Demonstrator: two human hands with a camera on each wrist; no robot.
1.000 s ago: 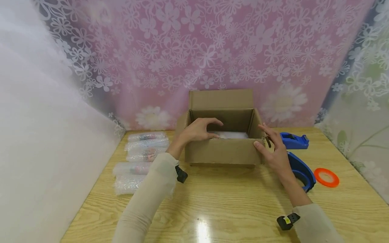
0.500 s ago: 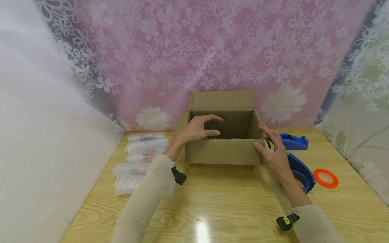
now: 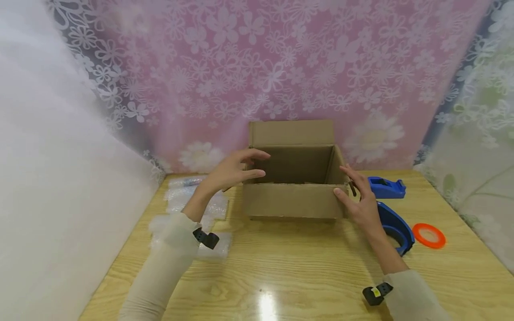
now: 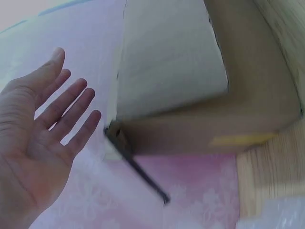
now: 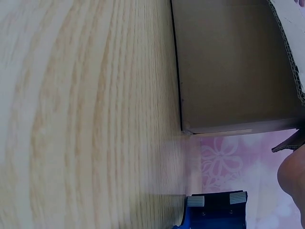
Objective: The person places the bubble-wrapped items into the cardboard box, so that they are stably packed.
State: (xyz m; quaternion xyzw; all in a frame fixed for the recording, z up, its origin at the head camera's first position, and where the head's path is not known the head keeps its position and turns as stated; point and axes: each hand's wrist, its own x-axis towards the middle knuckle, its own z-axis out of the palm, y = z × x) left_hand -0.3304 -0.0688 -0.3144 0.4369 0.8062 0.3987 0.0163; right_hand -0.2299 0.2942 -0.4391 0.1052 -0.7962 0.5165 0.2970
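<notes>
A brown cardboard box [image 3: 295, 200] stands near the back of the table, its top open and its back flap raised. Only bare inner walls show; its floor is hidden behind the front flap. My left hand [image 3: 233, 171] hovers at the box's left rim with thumb and fingers apart, holding nothing. The left wrist view shows its fingers extended beside the box's flap [image 4: 171, 57]. At the front right corner my right hand [image 3: 363, 205] holds the box, thumb on the front and fingers at the side flap. Little more than its thumb [image 5: 293, 174] shows in the right wrist view.
Several bubble-wrapped packs [image 3: 214, 207] lie in a row at the left, partly behind my left arm. Right of the box are a small blue tape dispenser [image 3: 387, 189], a larger dark blue one [image 3: 385, 214] and an orange ring [image 3: 429, 235] on the table [image 3: 281, 263].
A pale wrapped thing by my left hand has dropped out of sight inside the box. The left hand has moved left, from over the opening to its rim. The right hand stays at the corner.
</notes>
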